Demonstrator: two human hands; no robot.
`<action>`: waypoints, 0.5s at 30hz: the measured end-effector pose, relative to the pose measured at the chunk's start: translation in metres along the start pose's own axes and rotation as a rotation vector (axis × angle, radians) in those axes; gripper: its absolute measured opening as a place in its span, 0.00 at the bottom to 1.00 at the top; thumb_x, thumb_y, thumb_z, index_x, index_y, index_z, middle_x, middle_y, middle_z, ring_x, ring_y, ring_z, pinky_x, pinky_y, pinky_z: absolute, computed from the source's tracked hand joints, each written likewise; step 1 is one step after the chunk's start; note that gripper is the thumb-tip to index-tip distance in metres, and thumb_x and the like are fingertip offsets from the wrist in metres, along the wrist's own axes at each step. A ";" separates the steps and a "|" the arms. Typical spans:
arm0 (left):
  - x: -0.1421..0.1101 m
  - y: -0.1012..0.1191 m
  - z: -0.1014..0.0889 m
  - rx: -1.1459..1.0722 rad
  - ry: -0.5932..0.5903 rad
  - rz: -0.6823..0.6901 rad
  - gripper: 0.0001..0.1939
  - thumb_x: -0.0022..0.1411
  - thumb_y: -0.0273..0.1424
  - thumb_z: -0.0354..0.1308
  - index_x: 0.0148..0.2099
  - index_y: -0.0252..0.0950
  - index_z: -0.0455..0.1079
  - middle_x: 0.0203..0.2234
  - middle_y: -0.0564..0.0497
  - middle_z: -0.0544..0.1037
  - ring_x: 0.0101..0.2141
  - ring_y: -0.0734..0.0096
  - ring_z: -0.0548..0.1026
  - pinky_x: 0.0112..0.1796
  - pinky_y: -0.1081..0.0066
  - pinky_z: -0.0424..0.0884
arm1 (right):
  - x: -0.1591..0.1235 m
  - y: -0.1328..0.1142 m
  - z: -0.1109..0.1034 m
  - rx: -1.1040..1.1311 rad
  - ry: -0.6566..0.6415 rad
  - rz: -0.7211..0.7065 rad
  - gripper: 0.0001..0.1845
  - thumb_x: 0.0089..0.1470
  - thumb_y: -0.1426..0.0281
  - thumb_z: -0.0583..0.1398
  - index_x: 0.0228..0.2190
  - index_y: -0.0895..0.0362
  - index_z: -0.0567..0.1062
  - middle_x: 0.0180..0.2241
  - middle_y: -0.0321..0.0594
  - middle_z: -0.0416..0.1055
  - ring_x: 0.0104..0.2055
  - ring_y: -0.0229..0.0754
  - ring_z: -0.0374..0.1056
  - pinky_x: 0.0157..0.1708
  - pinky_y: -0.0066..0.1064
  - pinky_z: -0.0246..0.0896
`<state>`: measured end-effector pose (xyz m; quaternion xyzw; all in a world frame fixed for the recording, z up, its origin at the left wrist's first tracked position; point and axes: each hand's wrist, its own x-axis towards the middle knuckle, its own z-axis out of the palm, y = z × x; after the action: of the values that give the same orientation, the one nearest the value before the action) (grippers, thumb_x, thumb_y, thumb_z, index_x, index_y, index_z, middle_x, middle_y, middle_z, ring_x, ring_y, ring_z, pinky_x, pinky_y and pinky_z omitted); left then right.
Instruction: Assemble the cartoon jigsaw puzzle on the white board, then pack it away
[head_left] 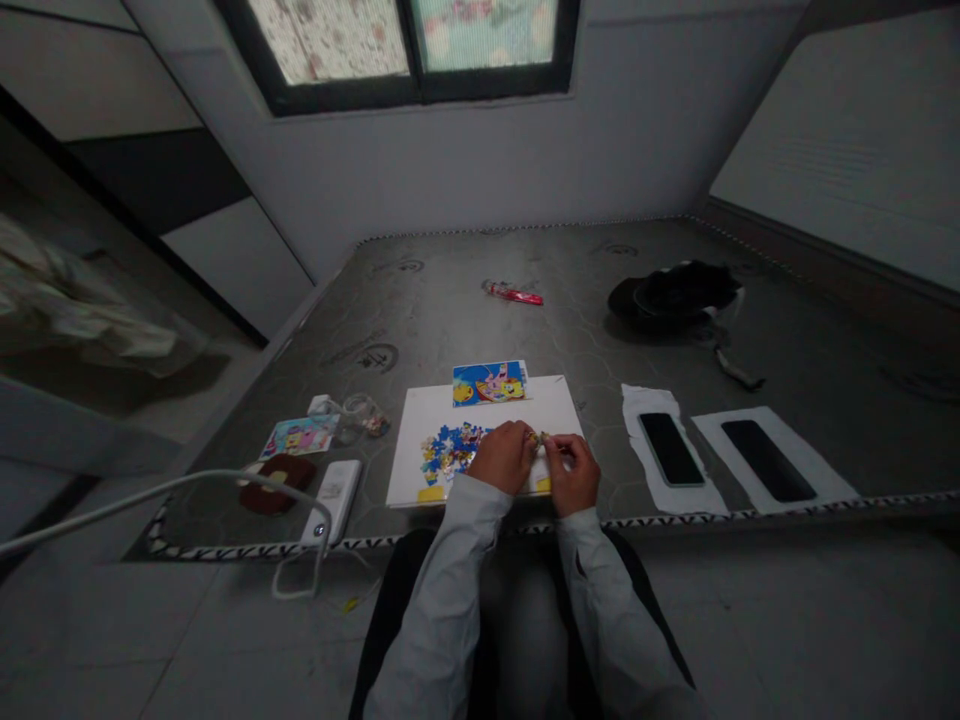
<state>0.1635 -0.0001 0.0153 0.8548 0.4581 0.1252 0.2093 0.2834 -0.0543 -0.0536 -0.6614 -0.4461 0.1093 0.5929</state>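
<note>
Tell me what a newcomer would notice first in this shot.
The left hand and right hand draw the eye first, pinching a small jigsaw piece above a white board, beside a cluster of blue jigsaw pieces. A bright cartoon picture card sits at the board's far edge. To the right, two black phones lie on white paper.

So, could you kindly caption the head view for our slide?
Left hand and right hand hold a jigsaw piece over assembled puzzle pieces on a white board.
</note>
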 end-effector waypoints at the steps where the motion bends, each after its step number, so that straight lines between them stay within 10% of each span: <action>1: -0.001 0.003 0.000 0.007 -0.001 -0.030 0.09 0.65 0.30 0.49 0.43 0.36 0.70 0.38 0.46 0.77 0.40 0.65 0.74 0.43 0.68 0.68 | 0.000 0.000 0.000 0.006 -0.003 0.002 0.14 0.56 0.58 0.59 0.27 0.55 0.73 0.29 0.37 0.72 0.33 0.39 0.67 0.36 0.31 0.62; 15: 0.003 -0.018 0.005 -0.330 0.042 0.029 0.08 0.62 0.29 0.54 0.41 0.37 0.73 0.35 0.52 0.80 0.36 0.72 0.75 0.40 0.73 0.69 | 0.000 0.001 0.000 0.104 -0.112 0.141 0.15 0.56 0.55 0.58 0.32 0.55 0.73 0.30 0.36 0.75 0.34 0.40 0.70 0.38 0.32 0.64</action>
<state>0.1535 0.0098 0.0026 0.8125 0.4231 0.2196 0.3357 0.2834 -0.0542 -0.0548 -0.6523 -0.4246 0.2108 0.5914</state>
